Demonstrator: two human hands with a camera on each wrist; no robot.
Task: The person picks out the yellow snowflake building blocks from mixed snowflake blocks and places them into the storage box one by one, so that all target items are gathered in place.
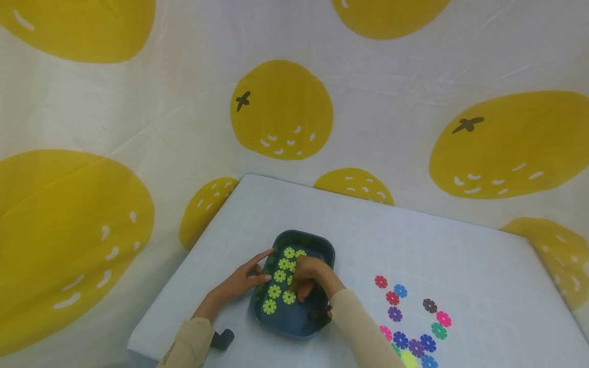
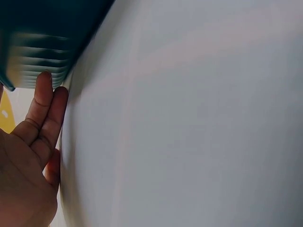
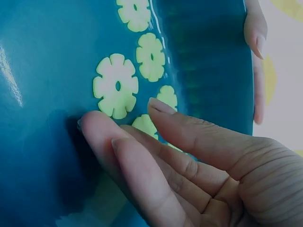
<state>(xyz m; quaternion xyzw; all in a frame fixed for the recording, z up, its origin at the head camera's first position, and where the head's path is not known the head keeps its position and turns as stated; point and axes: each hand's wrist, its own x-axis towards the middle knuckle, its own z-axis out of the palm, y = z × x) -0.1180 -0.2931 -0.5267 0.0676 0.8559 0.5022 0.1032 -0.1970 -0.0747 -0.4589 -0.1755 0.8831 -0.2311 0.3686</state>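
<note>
A dark teal tray [image 1: 294, 332] holds several yellow-green flower-shaped discs [image 1: 269, 306], lined up in rows along its left part. My left hand [image 1: 239, 282] is at the tray's left side, thumb and index finger at the rim; in the left wrist view its extended fingers [image 2: 43, 94] lie against the ribbed outer wall. Inside the tray, my right hand [image 1: 312, 273] reaches down over the rows. The right wrist view shows its fingers loosely bent, thumb apart from them and nothing between, with a fingertip just below one flower disc [image 3: 116, 86]. The hand covers some discs.
To the tray's right, several discs in red, blue, purple, pink, green and black lie on the white table [image 1: 483, 286], such as a red disc [image 1: 381, 281] and a black disc [image 1: 430, 305]. Behind the table hangs a white curtain [image 1: 391, 102] printed with yellow fruit.
</note>
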